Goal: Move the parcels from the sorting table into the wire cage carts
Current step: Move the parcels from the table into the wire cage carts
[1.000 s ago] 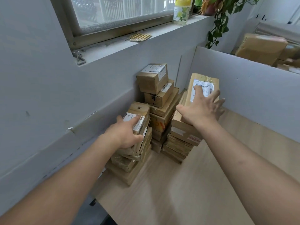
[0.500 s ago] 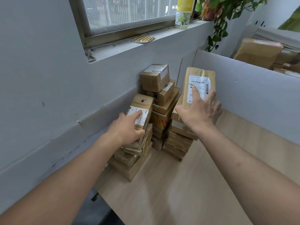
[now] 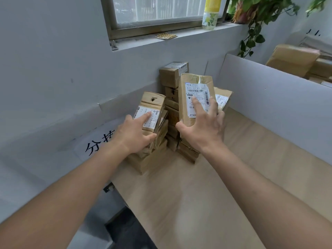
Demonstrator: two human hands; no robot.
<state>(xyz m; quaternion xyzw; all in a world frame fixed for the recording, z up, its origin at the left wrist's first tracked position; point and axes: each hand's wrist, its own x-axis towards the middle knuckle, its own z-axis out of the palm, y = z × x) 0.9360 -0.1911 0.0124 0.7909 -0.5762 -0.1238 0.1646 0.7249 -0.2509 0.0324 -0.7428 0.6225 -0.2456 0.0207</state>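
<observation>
1. Parcels are all bunched up in the far left corner of the bench (image 3: 206, 191), tight against the wall under the window, in three stacks side by side.
2. Right hand (image 3: 203, 130) has the tall flat parcel (image 3: 196, 97) raised and standing nearly on end, label facing the camera. Thumb is wrapped round its lower left edge, fingers fanned out across the label and right edge.
3. Left hand (image 3: 133, 134) is on the top parcel of the left stack (image 3: 151, 112), index finger flat on the label, thumb hooked at the near right corner. That one looks tipped up, not fully clear of the stack.
4. Both parcels run long-axis away from the person, so the hands grab the near ends. Each hand has its own parcel straight ahead, no crossing over.
5. No wire cart in view, so I'd guess the next bit is pulling both back toward the body and turning away from the corner. Can't tell which way.
</observation>
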